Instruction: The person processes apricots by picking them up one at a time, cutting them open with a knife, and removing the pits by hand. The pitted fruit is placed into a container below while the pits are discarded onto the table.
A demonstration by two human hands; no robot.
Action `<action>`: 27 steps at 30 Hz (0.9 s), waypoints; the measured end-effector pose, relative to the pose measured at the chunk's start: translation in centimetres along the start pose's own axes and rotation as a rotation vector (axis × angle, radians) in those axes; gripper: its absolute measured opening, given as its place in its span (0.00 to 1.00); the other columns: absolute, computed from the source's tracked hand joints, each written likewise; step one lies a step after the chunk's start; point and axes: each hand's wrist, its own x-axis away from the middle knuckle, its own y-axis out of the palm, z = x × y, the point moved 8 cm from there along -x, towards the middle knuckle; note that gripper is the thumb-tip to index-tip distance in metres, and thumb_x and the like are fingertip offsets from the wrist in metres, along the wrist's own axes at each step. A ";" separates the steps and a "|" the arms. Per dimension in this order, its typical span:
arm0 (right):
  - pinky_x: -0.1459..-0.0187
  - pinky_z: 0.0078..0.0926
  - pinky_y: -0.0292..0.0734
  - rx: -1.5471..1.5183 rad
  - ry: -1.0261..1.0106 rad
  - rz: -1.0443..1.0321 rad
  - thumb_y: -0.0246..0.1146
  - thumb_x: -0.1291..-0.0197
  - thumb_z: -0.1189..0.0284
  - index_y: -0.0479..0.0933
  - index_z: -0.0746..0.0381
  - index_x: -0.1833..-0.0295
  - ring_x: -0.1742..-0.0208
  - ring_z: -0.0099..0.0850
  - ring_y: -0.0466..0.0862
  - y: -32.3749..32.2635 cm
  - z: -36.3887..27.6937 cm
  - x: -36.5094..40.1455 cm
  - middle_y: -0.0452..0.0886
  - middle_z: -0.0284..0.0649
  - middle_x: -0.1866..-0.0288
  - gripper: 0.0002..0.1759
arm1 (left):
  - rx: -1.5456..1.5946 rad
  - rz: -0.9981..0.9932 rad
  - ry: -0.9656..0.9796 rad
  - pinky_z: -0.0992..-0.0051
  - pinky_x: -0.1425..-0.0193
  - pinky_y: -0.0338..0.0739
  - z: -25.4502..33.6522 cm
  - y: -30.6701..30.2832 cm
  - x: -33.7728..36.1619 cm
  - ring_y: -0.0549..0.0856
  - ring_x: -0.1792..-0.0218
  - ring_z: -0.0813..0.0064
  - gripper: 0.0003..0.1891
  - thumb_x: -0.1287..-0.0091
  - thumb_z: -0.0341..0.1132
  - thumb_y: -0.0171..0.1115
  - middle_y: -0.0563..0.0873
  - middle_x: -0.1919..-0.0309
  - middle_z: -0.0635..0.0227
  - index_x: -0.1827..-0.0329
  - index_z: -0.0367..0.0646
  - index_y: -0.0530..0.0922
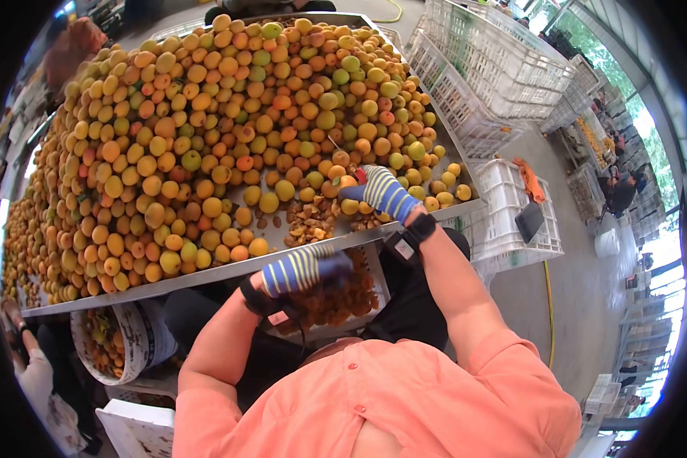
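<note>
A large heap of yellow-orange apricots (198, 145) fills the metal-rimmed table (229, 269) before me. My right hand (385, 191), in a striped blue-and-yellow glove, is closed around a small red-handled knife (360, 175) at the near right of the heap. Its thin blade appears to point up and left over the fruit. Cut apricot pieces (311, 221) lie on the table just left of that hand. My left hand (305, 271), gloved alike, is near the table's front edge, above a crate of darker fruit pieces (351, 298). Motion blurs its fingers.
A white bucket (133, 343) holding fruit scraps stands below the table at left. Stacked white crates (504, 61) rise at the right, and a nearer crate (511, 248) bears an orange cloth (528, 180) and a dark flat object. Another person's arm (27, 340) shows at far left.
</note>
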 end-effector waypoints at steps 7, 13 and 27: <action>0.64 0.32 0.78 -0.044 -0.364 0.192 0.75 0.54 0.64 0.73 0.64 0.48 0.64 0.44 0.85 1.0 -8.3 5.0 0.82 0.50 0.66 0.30 | 0.635 0.417 0.325 0.77 0.60 0.81 -1.8 -6.8 -3.0 0.83 0.61 0.76 0.18 0.27 0.47 0.49 0.83 0.59 0.64 0.48 0.40 0.73; 0.66 0.36 0.77 -0.044 -0.418 0.208 0.74 0.55 0.56 0.71 0.61 0.45 0.67 0.46 0.83 2.3 -10.6 5.3 0.82 0.48 0.70 0.34 | 1.105 0.378 0.344 0.66 0.45 0.80 -0.8 -7.9 -1.4 0.81 0.49 0.64 0.21 0.28 0.46 0.50 0.79 0.48 0.58 0.40 0.38 0.70; 0.68 0.32 0.74 -0.470 -0.203 0.120 0.63 0.38 0.66 0.72 0.69 0.56 0.71 0.36 0.79 3.5 -6.9 4.4 0.78 0.43 0.74 0.16 | 1.020 0.336 0.496 0.72 0.57 0.83 -0.3 -9.0 -0.4 0.84 0.56 0.67 0.19 0.31 0.43 0.57 0.83 0.54 0.59 0.44 0.38 0.74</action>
